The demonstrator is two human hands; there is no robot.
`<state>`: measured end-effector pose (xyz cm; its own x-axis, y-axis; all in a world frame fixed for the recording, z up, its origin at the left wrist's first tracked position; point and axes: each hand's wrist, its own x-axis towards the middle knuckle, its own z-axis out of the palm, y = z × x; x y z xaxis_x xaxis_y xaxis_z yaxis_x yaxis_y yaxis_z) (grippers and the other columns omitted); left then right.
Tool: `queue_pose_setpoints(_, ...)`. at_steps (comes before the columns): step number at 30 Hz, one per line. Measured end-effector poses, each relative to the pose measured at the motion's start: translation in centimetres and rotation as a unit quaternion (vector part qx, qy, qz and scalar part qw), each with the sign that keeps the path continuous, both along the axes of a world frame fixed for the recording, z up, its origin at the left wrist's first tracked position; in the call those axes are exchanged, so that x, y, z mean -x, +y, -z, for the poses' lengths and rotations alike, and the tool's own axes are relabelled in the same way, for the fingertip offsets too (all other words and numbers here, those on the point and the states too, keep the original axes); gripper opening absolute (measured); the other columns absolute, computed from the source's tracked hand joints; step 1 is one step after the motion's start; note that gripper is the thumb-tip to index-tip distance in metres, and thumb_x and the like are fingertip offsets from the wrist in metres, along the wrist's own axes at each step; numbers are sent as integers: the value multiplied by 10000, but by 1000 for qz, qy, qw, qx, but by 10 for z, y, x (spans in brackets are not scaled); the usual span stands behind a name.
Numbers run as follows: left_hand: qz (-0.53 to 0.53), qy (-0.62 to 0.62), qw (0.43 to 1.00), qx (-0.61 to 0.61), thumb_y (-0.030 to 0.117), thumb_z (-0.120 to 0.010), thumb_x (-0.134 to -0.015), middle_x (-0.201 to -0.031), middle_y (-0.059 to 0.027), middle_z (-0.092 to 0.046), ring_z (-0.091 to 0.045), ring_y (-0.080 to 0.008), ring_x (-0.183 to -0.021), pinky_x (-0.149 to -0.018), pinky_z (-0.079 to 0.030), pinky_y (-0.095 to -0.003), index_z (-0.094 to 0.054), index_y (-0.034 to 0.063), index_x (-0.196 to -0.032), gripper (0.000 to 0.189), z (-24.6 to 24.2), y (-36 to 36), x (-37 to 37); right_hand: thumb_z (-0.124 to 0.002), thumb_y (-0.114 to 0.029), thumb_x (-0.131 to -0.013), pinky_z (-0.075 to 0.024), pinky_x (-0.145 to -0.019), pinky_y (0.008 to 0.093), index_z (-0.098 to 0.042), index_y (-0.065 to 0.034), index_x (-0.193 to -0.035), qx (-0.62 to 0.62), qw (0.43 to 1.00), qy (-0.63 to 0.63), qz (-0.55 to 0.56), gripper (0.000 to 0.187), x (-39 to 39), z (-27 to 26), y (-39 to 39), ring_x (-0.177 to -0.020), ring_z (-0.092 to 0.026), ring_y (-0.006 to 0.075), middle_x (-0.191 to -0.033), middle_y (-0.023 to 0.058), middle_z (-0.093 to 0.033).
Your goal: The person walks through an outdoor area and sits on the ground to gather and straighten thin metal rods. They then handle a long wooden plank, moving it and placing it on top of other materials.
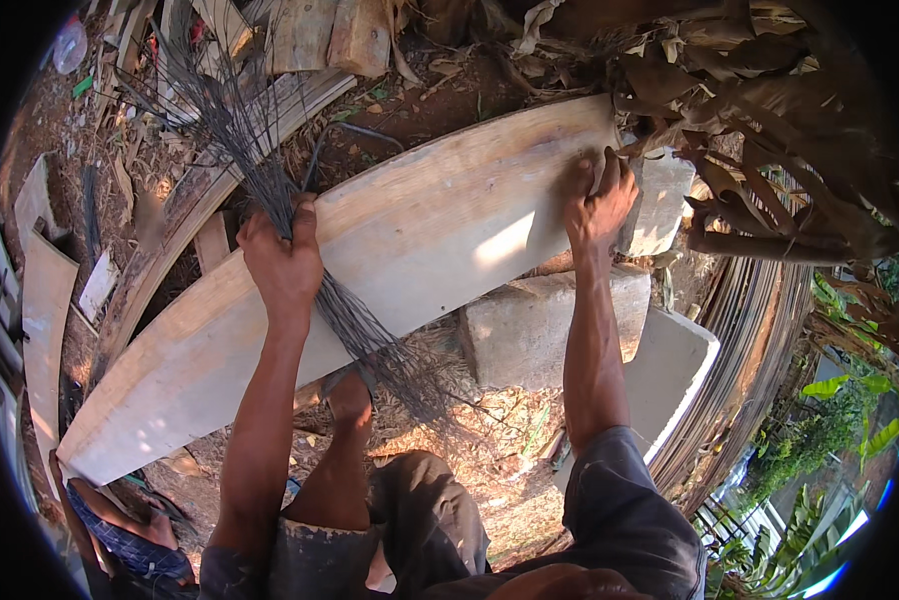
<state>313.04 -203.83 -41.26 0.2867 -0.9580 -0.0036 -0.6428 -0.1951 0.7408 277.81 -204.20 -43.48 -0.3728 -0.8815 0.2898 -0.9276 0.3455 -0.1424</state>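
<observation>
My left hand (280,259) is closed around a bundle of thin dark wires (258,169), held across a long pale board (427,202). Loose wire ends fan out at the top left and splay below the board. The board tapers to its left end and shows bare wood grain along its upper part. My right hand (603,199) is at the board's right end with its fingers bent; whether it pinches anything there cannot be made out. A shadow falls on the board beside it.
Concrete blocks (554,326) stand under and beside the board's right part. Dry leaves (749,135) hang at the upper right, above a stack of thin sheets (749,360). Timber planks (186,217) lie at the left. Another person's arm (130,517) shows at the lower left.
</observation>
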Motion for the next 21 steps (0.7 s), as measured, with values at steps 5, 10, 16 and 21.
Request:
queue_pose_setpoints(5, 13, 6, 1000, 9, 177, -611, -847, -941, -148, -681, -585, -331, -938, -962, -350, -404, -720, 47, -914, 182, -1, -2, 4, -503, -354, -927, -329, -1009, 555, -575, -27, -1238, 18, 996, -83, -41, 456, 49, 18, -70, -1186, -440, 466, -1276, 312, -498)
queue_pose_setpoints(10, 21, -9, 1000, 20, 187, -613, -846, -925, -142, -684, -586, -323, -937, -970, -342, -398, -717, 52, -911, 182, 1, 0, 2, -435, -391, -943, -347, -1014, 543, -589, -20, -1217, -51, 998, 26, -3, 486, 44, 16, -80, -1162, -469, 492, -1199, 324, -554)
queue_pose_setpoints(16, 14, -12, 1000, -1, 178, -627, -845, -886, -132, -679, -583, -325, -913, -953, -353, -404, -716, 64, -910, 159, 0, -1, 2, -370, -438, -953, -361, -1013, 516, -595, -11, -1207, -153, 988, 0, -14, 545, 58, 3, -97, -1138, -544, 424, -1185, 255, -608)
queue_pose_setpoints(21, 11, 9, 1000, 9, 175, -637, -841, -890, -134, -673, -571, -323, -927, -940, -360, -407, -713, 60, -900, 150, -3, -3, 4, -343, -453, -959, -373, -998, 504, -622, -1, -1169, -137, 990, 29, 30, 571, 55, 16, -99, -1106, -562, 424, -1150, 255, -625)
